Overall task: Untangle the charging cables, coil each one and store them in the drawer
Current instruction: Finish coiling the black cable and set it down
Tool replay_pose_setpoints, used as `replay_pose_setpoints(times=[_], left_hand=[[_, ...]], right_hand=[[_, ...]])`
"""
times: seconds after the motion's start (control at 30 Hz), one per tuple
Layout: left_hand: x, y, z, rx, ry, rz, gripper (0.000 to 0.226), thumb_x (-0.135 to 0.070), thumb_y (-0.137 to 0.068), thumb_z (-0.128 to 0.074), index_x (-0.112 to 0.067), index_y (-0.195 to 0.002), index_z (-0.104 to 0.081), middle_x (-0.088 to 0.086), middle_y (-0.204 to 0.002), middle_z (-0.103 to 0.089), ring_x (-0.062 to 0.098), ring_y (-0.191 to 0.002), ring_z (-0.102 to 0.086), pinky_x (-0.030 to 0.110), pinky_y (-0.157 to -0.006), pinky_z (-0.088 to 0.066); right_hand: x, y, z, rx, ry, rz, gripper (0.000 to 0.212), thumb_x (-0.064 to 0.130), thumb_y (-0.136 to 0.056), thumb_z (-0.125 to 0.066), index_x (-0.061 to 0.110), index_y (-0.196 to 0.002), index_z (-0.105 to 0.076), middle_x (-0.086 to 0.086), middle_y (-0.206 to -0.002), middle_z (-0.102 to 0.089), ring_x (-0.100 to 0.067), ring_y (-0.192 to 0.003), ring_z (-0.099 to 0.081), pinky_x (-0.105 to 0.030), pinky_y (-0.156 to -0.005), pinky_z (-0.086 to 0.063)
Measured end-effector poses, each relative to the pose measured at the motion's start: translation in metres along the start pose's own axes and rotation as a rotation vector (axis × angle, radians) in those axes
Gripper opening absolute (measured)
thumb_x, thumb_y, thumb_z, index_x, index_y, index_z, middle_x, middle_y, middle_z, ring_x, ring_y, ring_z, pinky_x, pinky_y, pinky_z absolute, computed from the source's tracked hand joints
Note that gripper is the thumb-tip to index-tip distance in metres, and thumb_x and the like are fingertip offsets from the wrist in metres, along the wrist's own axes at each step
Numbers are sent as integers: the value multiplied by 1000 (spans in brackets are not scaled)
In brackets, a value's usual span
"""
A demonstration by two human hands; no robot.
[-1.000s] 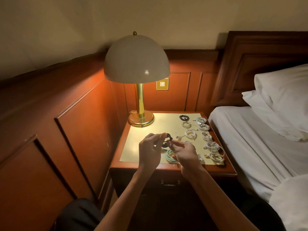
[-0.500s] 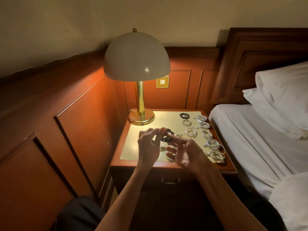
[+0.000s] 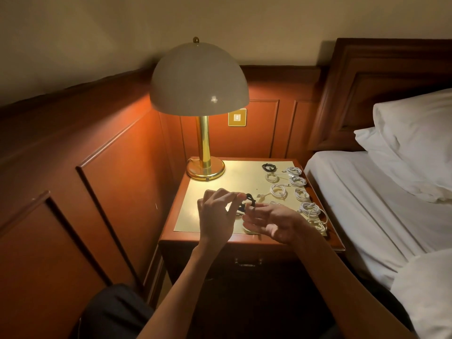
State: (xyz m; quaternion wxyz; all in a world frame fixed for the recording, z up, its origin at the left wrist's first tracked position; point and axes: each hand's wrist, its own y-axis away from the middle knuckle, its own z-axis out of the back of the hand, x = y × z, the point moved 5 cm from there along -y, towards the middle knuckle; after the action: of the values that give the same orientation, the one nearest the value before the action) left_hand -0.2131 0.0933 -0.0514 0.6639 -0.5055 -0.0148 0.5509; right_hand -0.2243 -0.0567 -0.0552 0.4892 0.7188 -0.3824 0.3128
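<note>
Black cable (image 3: 250,199) pinched btwn L hand (image 3: 215,217) & R hand (image 3: 275,222) over nightstand (image 3: 220,185).

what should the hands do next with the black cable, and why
Probably finish wrapping the black cable: the left hand pinches it above the nightstand with the right hand touching it, while coiled white cables already lie there and the drawer is shut.
</note>
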Motion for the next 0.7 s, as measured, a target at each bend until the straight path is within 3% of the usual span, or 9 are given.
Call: replay_pose_setpoints(times=[0.13,0.27,0.5,0.6,0.7], left_hand=[[-7,6,1,16,-141,-37,35,-49,-96,-50,-26,-92,-76,-11,-91,-71,11,-95,-57,29,-80,-34],[-15,8,0,12,-256,-81,38,-48,-98,-47,-24,-93,-76,-8,-93,-72,15,-95,-60,35,-81,-42],[-19,9,-7,34,-496,-262,21,-41,-86,-69,-20,-87,-75,-3,-93,-72,19,-93,-61,36,-79,-43],[-20,8,-5,75,-434,-195,27,-42,-92,-60,-19,-90,-75,-3,-93,-72,19,-91,-62,37,-77,-47],[-16,7,-5,122,-227,-96,27,-36,-96,-58,-15,-91,-74,1,-91,-71,19,-82,-65,37,-71,-54]], right_hand=[[8,1,8,-66,236,144,21,-3,-87,-68,-6,-107,-69,-21,-95,-75,-32,-85,-75,-39,-70,-62],[24,3,8,-115,506,244,21,-2,-85,-73,-7,-105,-71,-23,-92,-75,-28,-78,-76,-31,-63,-61],[43,1,5,-125,937,141,27,-3,-80,-78,-5,-106,-72,-21,-87,-75,-26,-72,-76,-32,-64,-63],[48,3,0,-203,1101,192,29,1,-78,-81,-3,-105,-71,-19,-89,-74,-26,-75,-76,-33,-68,-63],[52,9,-6,-342,1242,308,24,3,-79,-77,0,-102,-74,-15,-89,-74,-23,-76,-73,-31,-70,-63]])
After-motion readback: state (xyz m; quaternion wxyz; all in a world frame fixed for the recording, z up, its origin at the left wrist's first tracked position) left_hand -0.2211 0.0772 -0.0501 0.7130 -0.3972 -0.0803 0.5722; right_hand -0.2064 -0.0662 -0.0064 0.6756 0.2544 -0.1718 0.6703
